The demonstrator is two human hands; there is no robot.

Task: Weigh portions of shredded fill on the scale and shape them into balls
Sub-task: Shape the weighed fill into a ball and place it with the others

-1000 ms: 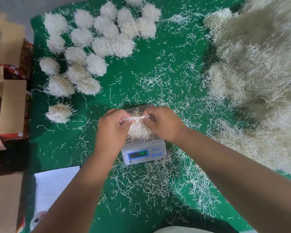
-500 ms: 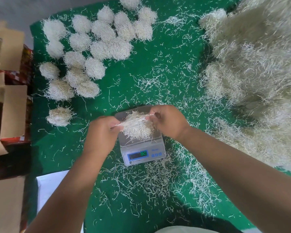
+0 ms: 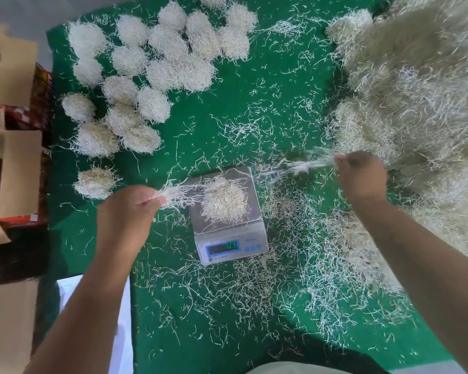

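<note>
Shredded fill [image 3: 224,202] on scale [image 3: 229,228], hands apart

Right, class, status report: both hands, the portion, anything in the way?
Left hand pinching strands beside scale. Right hand pinching strands near pile. Portion on scale. Nothing blocking.

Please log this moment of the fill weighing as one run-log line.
stage: trimming portion | scale: portion on pan | left hand: pinches strands | right hand: pinches strands, beside loose pile
</note>
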